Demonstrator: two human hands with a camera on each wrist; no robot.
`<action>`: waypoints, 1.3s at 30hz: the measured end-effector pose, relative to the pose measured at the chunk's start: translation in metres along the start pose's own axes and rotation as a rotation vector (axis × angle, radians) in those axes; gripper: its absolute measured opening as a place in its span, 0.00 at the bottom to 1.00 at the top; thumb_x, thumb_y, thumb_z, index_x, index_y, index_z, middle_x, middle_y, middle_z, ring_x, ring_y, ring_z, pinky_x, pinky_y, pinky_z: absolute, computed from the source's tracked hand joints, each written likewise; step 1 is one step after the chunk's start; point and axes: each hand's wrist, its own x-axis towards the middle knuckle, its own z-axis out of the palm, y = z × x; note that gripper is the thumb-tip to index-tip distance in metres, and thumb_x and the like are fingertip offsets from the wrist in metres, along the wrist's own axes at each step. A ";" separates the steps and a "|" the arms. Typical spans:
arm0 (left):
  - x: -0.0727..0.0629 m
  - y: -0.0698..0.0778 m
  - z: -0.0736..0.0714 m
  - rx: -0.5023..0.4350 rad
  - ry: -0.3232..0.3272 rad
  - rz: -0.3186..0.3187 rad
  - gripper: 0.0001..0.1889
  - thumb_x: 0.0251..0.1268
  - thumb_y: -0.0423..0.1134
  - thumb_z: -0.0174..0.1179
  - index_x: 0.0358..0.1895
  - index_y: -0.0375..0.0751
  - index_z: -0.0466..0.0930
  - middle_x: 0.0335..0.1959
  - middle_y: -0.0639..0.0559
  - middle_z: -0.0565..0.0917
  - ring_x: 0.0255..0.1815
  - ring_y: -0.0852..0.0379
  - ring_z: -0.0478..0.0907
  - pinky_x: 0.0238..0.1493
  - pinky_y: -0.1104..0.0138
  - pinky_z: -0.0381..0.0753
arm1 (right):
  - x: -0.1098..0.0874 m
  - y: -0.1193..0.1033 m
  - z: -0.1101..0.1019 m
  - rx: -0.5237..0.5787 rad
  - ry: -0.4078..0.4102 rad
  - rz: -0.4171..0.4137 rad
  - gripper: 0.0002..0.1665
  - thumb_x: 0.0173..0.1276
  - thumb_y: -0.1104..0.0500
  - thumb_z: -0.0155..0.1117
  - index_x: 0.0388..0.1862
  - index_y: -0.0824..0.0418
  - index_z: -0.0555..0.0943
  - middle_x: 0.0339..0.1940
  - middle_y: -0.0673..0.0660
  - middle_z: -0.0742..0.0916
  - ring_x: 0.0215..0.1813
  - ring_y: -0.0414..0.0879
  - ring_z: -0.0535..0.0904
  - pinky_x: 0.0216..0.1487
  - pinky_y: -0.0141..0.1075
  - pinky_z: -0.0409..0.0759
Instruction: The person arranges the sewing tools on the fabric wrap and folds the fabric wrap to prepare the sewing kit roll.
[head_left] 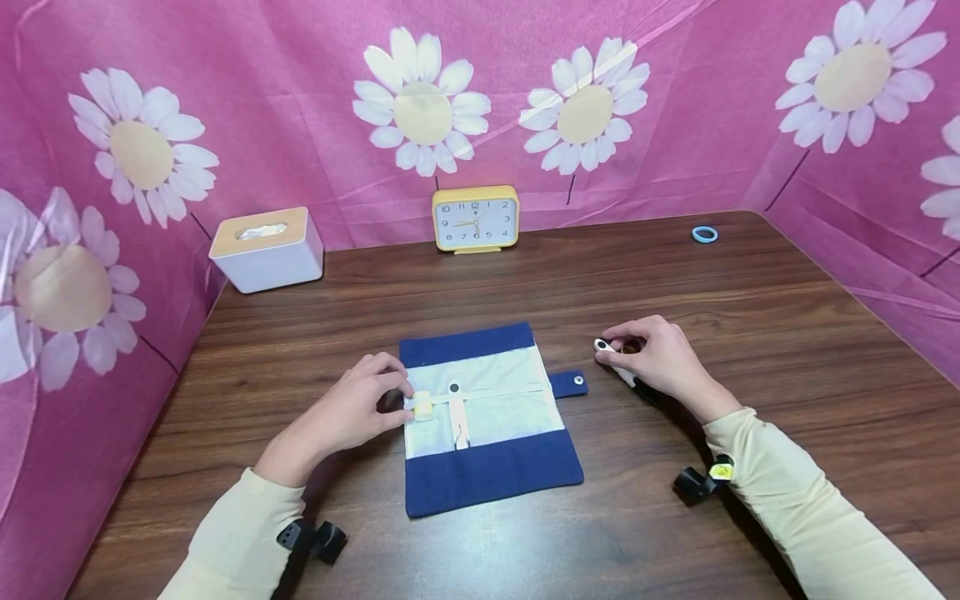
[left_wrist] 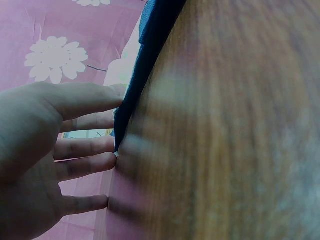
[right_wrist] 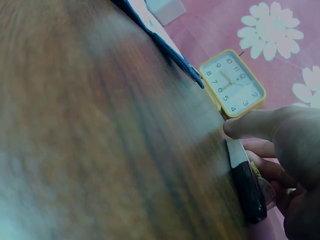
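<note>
A navy-and-white fabric case [head_left: 491,477] lies unfolded on the table. Under its elastic strap sit a small yellow-and-white item [head_left: 423,406] and a slim white tool [head_left: 458,417] with a black dot at its top. My left hand [head_left: 356,404] touches the case's left edge beside the small item, fingers fairly straight, fingertips at the edge in the left wrist view. To the right of the case, my right hand [head_left: 656,358] pinches a slender white-and-black tool [head_left: 602,345] low over the table; its black end [right_wrist: 248,192] shows in the right wrist view. Its exact kind is unclear.
A yellow alarm clock [head_left: 476,219] stands at the table's back, with a white tissue box [head_left: 273,260] with a wooden lid at back left. A blue ring [head_left: 704,234] lies at back right. The case's snap tab [head_left: 570,383] points toward my right hand.
</note>
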 end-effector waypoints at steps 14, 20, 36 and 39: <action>0.000 -0.001 0.001 0.001 0.000 -0.001 0.10 0.58 0.40 0.73 0.42 0.44 0.86 0.52 0.48 0.80 0.56 0.47 0.72 0.60 0.47 0.72 | 0.000 -0.004 0.003 0.027 0.059 -0.078 0.12 0.61 0.55 0.77 0.43 0.56 0.91 0.27 0.48 0.88 0.34 0.42 0.78 0.36 0.32 0.71; 0.000 -0.001 0.001 0.004 0.003 0.001 0.11 0.58 0.40 0.74 0.43 0.44 0.86 0.52 0.48 0.80 0.56 0.48 0.72 0.59 0.47 0.72 | -0.001 -0.009 0.000 0.028 0.104 -0.124 0.12 0.59 0.58 0.77 0.43 0.56 0.91 0.27 0.48 0.89 0.33 0.40 0.77 0.35 0.31 0.71; -0.001 0.000 0.001 -0.002 -0.005 -0.013 0.11 0.58 0.40 0.74 0.43 0.44 0.87 0.52 0.47 0.80 0.56 0.48 0.72 0.59 0.48 0.73 | 0.019 -0.059 0.005 0.268 0.037 0.004 0.17 0.65 0.54 0.74 0.51 0.58 0.89 0.41 0.60 0.92 0.33 0.45 0.79 0.30 0.30 0.75; 0.000 0.001 0.000 -0.003 -0.009 -0.015 0.12 0.58 0.41 0.74 0.43 0.44 0.87 0.52 0.47 0.79 0.56 0.48 0.72 0.60 0.48 0.72 | 0.025 -0.070 0.012 0.301 0.032 0.006 0.17 0.65 0.55 0.74 0.51 0.58 0.89 0.41 0.59 0.92 0.33 0.44 0.80 0.29 0.30 0.75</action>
